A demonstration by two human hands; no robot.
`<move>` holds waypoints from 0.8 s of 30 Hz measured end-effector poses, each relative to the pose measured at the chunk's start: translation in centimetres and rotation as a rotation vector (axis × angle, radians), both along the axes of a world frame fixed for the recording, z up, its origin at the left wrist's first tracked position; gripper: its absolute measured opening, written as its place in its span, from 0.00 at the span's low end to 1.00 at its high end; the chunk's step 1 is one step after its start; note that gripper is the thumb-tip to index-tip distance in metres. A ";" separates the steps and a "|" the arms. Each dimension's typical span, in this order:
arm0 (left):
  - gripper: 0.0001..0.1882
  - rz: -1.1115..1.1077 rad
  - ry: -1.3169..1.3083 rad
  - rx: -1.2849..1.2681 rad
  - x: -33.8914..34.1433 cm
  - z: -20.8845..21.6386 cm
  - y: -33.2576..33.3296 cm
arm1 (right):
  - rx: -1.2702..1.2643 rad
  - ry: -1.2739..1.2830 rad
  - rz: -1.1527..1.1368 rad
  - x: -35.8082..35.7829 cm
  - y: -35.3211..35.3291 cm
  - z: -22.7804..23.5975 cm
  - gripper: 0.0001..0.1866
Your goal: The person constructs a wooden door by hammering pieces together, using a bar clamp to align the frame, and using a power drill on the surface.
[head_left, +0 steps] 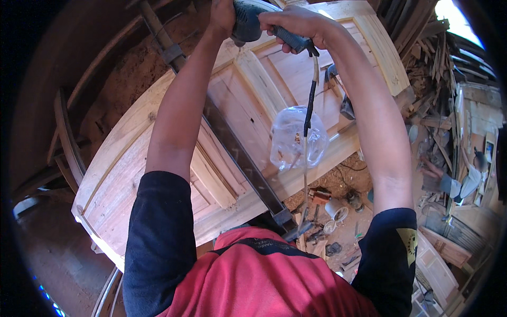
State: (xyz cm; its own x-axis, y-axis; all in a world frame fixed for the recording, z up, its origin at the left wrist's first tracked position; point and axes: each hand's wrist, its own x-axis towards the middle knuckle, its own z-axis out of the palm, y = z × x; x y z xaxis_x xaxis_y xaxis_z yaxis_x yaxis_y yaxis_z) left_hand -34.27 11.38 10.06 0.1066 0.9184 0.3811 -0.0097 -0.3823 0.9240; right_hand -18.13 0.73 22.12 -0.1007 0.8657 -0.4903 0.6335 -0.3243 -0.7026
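I am gripping the power tool (pixel 248 21) at the far end of the panelled wooden door (pixel 253 100): right hand (pixel 298 24) wrapping its handle, left hand (pixel 222 16) pressing its body. Its cord (pixel 309 113) is dangling past a clear plastic bag (pixel 297 138).

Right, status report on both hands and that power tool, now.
Both hands shut on power tool: left hand on body, right hand on handle. Power tool over wooden door panel. Cord and plastic bag dangling below.

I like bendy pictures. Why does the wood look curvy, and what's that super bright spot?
In the head view, the fisheye lens bends the wooden door panel toward the black rim. Daylight glares white at the opening top right, and the plastic bag on the cord glints.
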 end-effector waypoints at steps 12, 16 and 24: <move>0.23 -0.210 -0.246 -0.265 0.3 -3.2 -0.4 | -0.073 0.107 0.002 -0.1 0.0 -3.3 0.23; 0.23 -0.185 -0.160 -0.194 0.2 -2.7 -0.3 | -0.091 0.135 0.004 0.3 0.2 -3.1 0.22; 0.17 -0.138 -0.311 -0.460 0.5 5.6 -0.1 | 0.065 0.307 0.035 1.2 -2.4 4.8 0.26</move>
State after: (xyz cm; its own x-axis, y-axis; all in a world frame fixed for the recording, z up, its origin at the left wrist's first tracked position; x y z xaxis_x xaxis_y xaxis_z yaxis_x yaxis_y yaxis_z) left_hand -33.78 11.26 15.64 0.1845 0.9826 -0.0222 -0.3291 0.0830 0.9406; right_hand -16.94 -1.69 26.87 -0.2658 0.8877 -0.3760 0.3982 -0.2541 -0.8814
